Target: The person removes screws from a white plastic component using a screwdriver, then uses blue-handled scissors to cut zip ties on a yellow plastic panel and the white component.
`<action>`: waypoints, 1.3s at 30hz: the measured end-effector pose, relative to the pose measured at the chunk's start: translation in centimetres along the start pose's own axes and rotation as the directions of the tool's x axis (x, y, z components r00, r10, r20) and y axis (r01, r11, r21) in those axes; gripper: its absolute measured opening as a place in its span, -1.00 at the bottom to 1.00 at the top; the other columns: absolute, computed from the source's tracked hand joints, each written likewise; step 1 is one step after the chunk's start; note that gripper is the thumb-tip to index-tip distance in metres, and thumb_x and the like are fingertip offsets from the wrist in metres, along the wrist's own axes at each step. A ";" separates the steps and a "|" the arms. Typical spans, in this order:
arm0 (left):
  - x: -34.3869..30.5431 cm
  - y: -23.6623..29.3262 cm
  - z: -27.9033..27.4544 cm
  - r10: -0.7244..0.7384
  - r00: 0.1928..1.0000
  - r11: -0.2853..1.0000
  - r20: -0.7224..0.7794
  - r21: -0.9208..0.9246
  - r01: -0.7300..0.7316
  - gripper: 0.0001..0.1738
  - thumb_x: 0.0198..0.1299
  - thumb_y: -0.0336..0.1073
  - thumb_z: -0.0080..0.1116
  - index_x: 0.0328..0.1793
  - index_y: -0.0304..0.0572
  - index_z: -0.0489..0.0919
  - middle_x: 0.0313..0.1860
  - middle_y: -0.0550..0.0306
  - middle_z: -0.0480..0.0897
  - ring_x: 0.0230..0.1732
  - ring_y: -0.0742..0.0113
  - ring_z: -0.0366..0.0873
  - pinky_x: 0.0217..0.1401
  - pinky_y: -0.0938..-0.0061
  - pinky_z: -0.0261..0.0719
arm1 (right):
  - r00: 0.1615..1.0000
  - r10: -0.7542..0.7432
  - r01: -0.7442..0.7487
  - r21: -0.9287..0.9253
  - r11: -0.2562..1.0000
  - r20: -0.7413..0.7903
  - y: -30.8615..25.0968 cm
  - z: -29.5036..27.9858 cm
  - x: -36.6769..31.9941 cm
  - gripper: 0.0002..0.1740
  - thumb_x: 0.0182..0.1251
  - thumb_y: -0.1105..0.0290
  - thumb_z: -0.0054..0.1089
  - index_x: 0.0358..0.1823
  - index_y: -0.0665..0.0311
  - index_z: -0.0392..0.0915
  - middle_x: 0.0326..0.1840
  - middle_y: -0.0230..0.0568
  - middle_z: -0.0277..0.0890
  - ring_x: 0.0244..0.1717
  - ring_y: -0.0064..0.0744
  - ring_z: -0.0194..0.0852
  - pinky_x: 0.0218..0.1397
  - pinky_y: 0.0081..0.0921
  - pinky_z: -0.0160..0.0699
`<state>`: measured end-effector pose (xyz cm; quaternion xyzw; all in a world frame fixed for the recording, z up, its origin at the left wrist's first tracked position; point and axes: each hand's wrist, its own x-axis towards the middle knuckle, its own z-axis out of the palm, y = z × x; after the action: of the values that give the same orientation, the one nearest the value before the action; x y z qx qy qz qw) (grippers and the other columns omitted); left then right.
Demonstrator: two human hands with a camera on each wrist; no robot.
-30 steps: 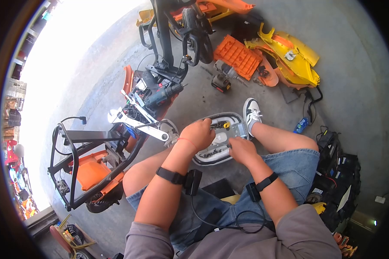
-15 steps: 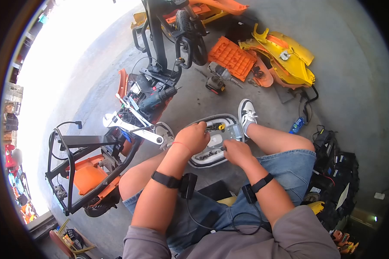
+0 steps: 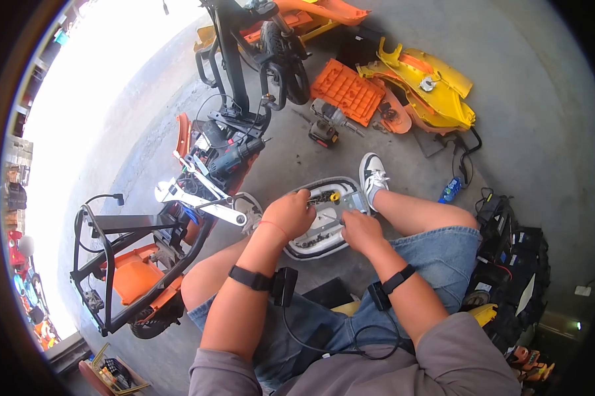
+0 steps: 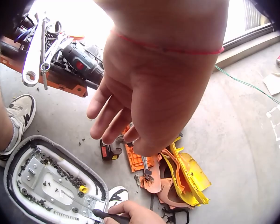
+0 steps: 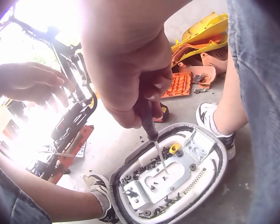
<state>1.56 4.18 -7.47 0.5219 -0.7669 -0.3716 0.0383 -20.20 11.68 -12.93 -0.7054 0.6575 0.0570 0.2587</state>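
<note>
My right hand (image 5: 130, 88) grips the dark handle of a screwdriver (image 5: 149, 128); its thin shaft slants down to the metal plate in an upturned seat (image 5: 113, 186). The seat lies on the floor between the feet. Black screws (image 4: 74, 179), a spring (image 5: 194, 181) and a yellow ring-like piece (image 5: 174, 148) lie inside it. My left hand (image 3: 291, 214) hovers over the seat's left side in the head view. In the left wrist view its fingers (image 4: 113, 126) hang loosely curled with nothing seen in them, and the palm is partly hidden.
A stripped scooter frame (image 3: 106, 264) stands at left, with a power drill (image 3: 235, 158) and an adjustable wrench (image 3: 202, 204) on it. Another power tool (image 3: 324, 134), an orange grid panel (image 3: 347, 91) and yellow body panels (image 3: 436, 82) lie ahead. Black batteries (image 3: 515, 257) are at right.
The head view has shifted slightly, so the surroundings slide left in it. Both hands stay over the seat, the right one still holding the screwdriver.
</note>
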 end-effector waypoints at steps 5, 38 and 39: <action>0.0 -0.1 -0.1 -0.012 1.000 1.000 0.017 -0.006 0.012 -0.67 0.29 -0.16 0.03 -0.07 -0.33 0.54 -0.10 -0.27 0.69 -0.01 -0.21 0.64 0.10 0.04 0.58 | 1.000 -0.001 0.001 -0.014 1.000 0.027 -0.1 0.1 0.0 -0.75 0.26 0.32 0.23 -0.09 0.25 0.55 -0.10 0.01 0.62 -0.04 0.13 0.63 0.00 -0.01 0.59; 0.0 -0.1 0.1 -0.048 0.998 0.999 0.050 0.022 0.047 -0.60 0.32 -0.16 0.09 0.14 -0.29 0.56 -0.07 -0.23 0.70 0.04 -0.18 0.64 0.17 0.09 0.56 | 0.968 -0.145 0.146 0.011 0.989 0.204 -1.1 -2.9 -0.8 -0.75 0.27 0.35 0.15 -0.06 0.25 0.58 -0.06 0.02 0.62 -0.01 0.10 0.64 0.07 -0.04 0.59; 0.1 -0.1 0.1 -0.048 0.998 0.999 0.047 0.023 0.047 -0.60 0.32 -0.16 0.08 0.15 -0.29 0.56 -0.06 -0.23 0.70 0.04 -0.18 0.64 0.17 0.09 0.56 | 0.977 -0.135 0.134 0.019 0.991 0.166 -1.2 -2.7 -0.7 -0.76 0.26 0.34 0.16 -0.07 0.25 0.57 -0.07 0.03 0.62 -0.02 0.10 0.65 0.06 -0.04 0.59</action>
<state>1.58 4.15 -7.59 0.5313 -0.7590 -0.3763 0.0058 -19.85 11.14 -9.98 -0.7399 0.5846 0.0954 0.3188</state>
